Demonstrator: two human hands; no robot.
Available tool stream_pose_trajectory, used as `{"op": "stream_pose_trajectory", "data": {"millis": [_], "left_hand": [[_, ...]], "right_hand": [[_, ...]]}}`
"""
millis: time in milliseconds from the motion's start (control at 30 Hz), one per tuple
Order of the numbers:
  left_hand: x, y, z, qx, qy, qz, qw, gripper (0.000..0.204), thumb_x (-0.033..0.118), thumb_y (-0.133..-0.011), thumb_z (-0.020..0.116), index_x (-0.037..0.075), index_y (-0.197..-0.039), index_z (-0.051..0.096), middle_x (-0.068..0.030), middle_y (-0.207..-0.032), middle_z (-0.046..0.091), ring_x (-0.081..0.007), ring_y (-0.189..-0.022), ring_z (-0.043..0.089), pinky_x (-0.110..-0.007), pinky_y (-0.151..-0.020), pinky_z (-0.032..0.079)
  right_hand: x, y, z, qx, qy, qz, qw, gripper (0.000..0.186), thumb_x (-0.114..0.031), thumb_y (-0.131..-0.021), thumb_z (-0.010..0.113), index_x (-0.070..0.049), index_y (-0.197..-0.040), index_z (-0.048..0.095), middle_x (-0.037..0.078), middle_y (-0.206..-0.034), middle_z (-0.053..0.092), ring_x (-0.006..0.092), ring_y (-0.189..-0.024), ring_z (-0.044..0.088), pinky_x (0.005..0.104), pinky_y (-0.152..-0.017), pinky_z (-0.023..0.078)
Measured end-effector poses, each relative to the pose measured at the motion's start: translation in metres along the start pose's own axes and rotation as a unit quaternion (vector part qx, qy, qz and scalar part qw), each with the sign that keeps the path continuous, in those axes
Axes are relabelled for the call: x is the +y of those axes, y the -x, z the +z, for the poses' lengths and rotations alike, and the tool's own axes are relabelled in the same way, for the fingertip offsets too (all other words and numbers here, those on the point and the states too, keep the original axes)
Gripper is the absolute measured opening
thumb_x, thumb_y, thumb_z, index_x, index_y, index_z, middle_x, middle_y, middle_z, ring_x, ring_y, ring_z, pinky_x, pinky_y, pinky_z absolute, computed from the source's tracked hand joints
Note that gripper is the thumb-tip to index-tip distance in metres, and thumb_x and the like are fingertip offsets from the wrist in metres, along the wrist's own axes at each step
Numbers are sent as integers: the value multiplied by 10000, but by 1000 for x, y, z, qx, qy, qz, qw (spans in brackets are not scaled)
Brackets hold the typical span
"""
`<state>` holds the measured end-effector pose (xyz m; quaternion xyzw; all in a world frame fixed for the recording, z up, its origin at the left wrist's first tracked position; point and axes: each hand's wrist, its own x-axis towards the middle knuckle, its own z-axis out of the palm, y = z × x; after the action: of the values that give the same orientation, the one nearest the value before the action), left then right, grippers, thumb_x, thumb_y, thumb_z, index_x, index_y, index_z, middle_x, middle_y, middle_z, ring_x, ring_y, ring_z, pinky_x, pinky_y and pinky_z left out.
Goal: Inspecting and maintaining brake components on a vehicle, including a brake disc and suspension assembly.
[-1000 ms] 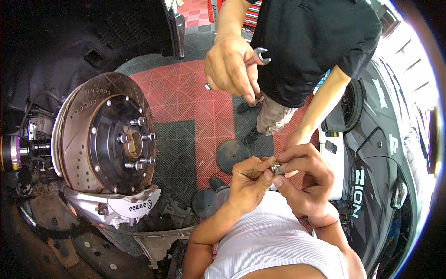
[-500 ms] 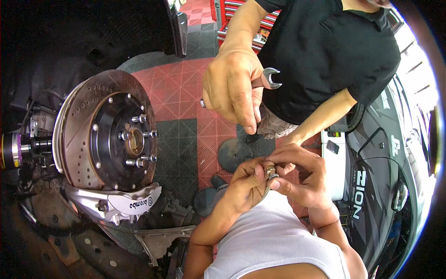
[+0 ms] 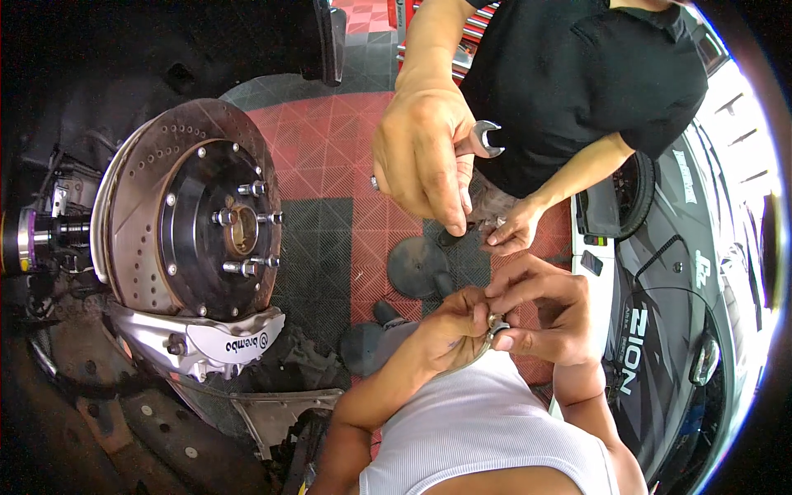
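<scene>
Low in the middle, my left hand [image 3: 456, 332] and my right hand [image 3: 546, 313] meet, fingers pinched together around a small brass-and-silver metal fitting [image 3: 497, 325]. A thin pale line, perhaps a hose, curves down from it beneath my left hand; my fingers hide much of the fitting. Just beyond my hands, a co-worker's hand [image 3: 425, 148] grips an open-end wrench [image 3: 485, 140], its jaw pointing right. The co-worker's other hand [image 3: 516, 227] has small shiny pieces at its fingertips, too small to name.
At left stand a drilled brake disc [image 3: 140, 231] with protruding wheel studs and a silver brake caliper [image 3: 223, 340] at its lower edge. A round dark base [image 3: 412, 268] rests on the tiled floor [image 3: 318, 148]. A grey-and-black car [image 3: 660, 330] stands at right, a red tool chest [image 3: 406, 33] behind.
The co-worker's lower hand has drawn back from my fingers, now showing small shiny pieces. My hands have shifted slightly down and right, still pinching the fitting. The wrench stays nearly in place.
</scene>
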<state>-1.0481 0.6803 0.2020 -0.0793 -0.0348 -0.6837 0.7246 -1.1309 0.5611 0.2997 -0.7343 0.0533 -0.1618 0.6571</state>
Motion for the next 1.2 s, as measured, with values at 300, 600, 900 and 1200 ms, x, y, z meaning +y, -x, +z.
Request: {"op": "stream_pose_trajectory", "data": {"millis": [300, 600, 900, 1200], "left_hand": [[-8, -4, -4, 7, 8, -31, 999, 280, 118, -824, 623, -19, -1050, 532, -114, -1005, 607, -154, -933, 606, -243, -824, 498], [-12, -5, -5, -8, 15, 25, 1000, 211, 74, -851, 578, -6, -1045, 552, -128, -999, 616, -178, -918, 621, -248, -783, 523], [-20, 0, 9, 74, 73, -48, 993, 199, 60, -851, 573, -2, -1035, 529, -138, -966, 617, -210, -926, 618, -248, -798, 519], [-11, -2, 7, 55, 13, -18, 998, 222, 114, -843, 604, 6, -1028, 542, -104, -927, 612, -189, -883, 620, -239, -777, 516]], "right_hand": [[-13, 8, 1, 18, 2, 67, 998, 279, -23, -667, 745, -11, -925, 642, 108, -941, 597, 115, -759, 560, 215, -624, 453], [-29, 11, 0, 62, 409, -175, 894, 259, -81, -550, 779, -104, -771, 644, 113, -846, 619, 223, -698, 571, 309, -597, 447], [-31, 20, 10, 49, 461, -156, 872, 292, -38, -604, 737, -50, -864, 605, 89, -897, 618, 200, -680, 555, 273, -577, 451], [-25, 25, 18, 113, 399, -92, 905, 299, -54, -566, 794, -67, -752, 561, 131, -868, 612, 239, -707, 593, 305, -597, 468]]}}
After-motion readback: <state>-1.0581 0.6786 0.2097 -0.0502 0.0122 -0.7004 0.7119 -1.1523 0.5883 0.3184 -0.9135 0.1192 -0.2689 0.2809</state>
